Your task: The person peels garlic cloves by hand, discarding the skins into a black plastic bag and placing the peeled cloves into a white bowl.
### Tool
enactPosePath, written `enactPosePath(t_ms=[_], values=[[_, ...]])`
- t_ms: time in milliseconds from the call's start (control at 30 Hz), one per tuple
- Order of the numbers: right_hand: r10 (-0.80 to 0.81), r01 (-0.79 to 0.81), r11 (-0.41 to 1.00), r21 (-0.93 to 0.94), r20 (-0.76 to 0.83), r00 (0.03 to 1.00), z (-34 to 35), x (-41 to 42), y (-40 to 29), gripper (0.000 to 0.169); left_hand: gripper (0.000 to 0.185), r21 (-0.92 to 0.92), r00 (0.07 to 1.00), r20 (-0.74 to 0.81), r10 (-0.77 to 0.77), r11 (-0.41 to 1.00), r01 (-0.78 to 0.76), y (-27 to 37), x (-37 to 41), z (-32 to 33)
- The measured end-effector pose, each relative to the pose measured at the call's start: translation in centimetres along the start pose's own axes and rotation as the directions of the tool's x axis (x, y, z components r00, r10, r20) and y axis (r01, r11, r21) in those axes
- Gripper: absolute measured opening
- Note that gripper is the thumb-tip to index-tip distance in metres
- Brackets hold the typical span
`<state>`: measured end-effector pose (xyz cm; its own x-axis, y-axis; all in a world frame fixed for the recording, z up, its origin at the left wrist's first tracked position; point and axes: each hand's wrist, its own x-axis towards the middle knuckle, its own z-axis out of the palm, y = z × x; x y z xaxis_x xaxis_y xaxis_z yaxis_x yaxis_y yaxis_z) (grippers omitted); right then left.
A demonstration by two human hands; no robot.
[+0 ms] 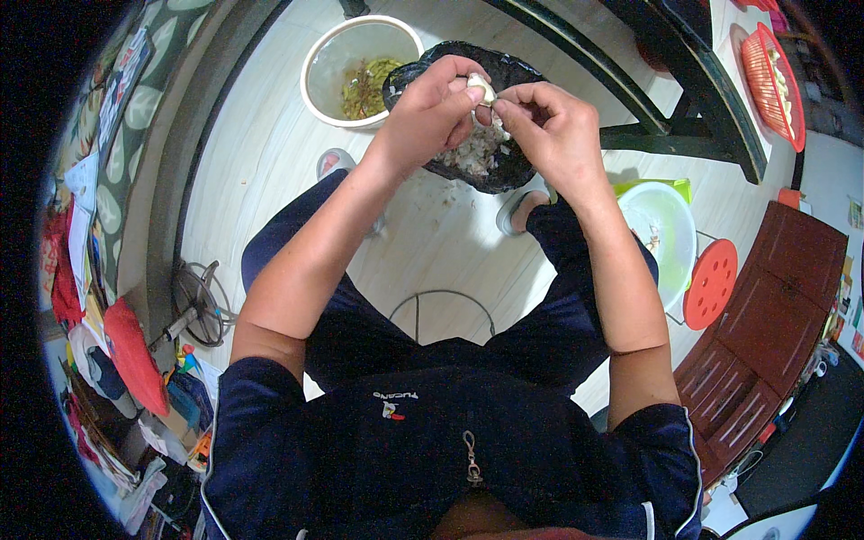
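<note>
Between the thumb and fingers of my left hand [432, 108] is a pale garlic clove [480, 89]. My right hand [557, 128] meets it from the other side, its thumb and forefinger pinched at the clove's lower edge. Both hands are above a container lined with a black plastic bag [503, 181]. Papery whitish garlic skins [472, 155] lie inside that bag, partly hidden by my hands. How much skin is still on the clove is too small to tell.
Left of the bag stands a white-rimmed bin [308, 88] holding greenish scraps. A pale basin [665, 246] sits near a red round stool [710, 283]. Peeled cloves fill a red plastic basket [759, 91] on the table, whose dark leg [729, 138] is close by.
</note>
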<state>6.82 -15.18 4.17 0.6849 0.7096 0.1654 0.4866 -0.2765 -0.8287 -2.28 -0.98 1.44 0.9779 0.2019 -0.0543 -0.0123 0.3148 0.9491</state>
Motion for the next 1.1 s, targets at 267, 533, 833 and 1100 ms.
enactPosePath(t_ms=[267,533,833,1100], values=[[0.314,-0.31,0.825,0.472,0.073,0.947,0.7,-0.1,0.2,0.013,0.016,0.17,0.986,-0.041,0.161,0.974,-0.152,-0.3,-0.2,1.0],[0.428,-0.403,0.685,0.606,0.113,0.897,0.7,0.2,-0.4,0.008,0.019,0.053,0.99,-0.081,0.119,0.992,-0.115,-0.3,0.0,1.9],[0.005,0.0,0.994,0.106,-0.047,0.999,0.4,-0.1,-0.7,0.014,0.02,-0.311,0.989,0.053,-0.137,0.939,0.146,0.7,-0.3,1.2],[0.097,-0.086,0.991,0.103,-0.111,0.989,-0.2,0.5,0.4,0.013,0.021,-0.36,0.991,0.062,-0.121,0.923,0.136,0.3,-0.5,0.7]])
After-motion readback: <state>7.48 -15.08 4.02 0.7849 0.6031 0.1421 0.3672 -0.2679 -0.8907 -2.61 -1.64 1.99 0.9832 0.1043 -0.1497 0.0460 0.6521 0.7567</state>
